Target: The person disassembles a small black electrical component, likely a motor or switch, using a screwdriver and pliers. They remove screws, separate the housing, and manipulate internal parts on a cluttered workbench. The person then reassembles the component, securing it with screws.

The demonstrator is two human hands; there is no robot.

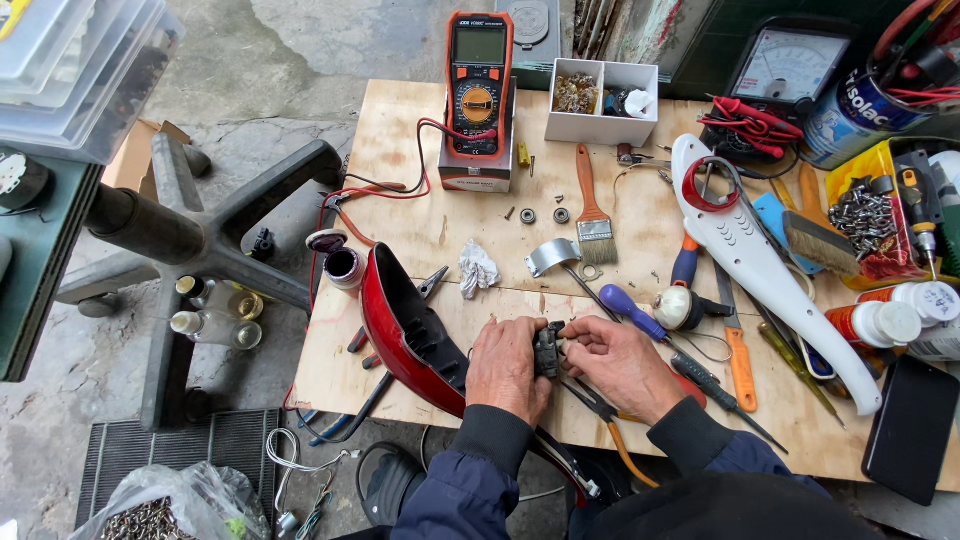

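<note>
Left hand: the left hand (pixel 507 368) lay knuckles up at the near edge of the table (pixel 420 140), its fingers curled closed around the left side of a small dark part (pixel 547 350).
Right hand: the right hand (pixel 620 362) met it from the other side, thumb and fingertips pinched onto the right face of the same part; the rest of the hand was loosely bent.
Small dark part: it sat between the two hands, just above the plywood, and was too small and too covered to tell its kind.
Red shell: a curved red shell (pixel 400 315) with a black inside stood on edge just left of the left hand, touching the wrist area and running off the near edge.
Pliers: orange-handled pliers (pixel 610 425) lay under the right wrist.
Screwdrivers: a blue-handled screwdriver (pixel 632 312) lay just beyond the right hand; an orange-handled tool (pixel 740 365) lay to its right.
White cover: a long white plastic cover (pixel 770 270) stretched diagonally across the right side of the table, well apart from the hands.
Meter: an orange and black multimeter (pixel 479 85) leaned upright on a small box at the far edge, red and black leads trailing off to the left.
Brush: a wooden-handled paintbrush (pixel 592 205) lay near the middle.
Box: a white two-compartment box (pixel 603 100) held small hardware at the far edge.
Floor: the black star-shaped chair base (pixel 215 245) lay on the concrete to the left.
</note>
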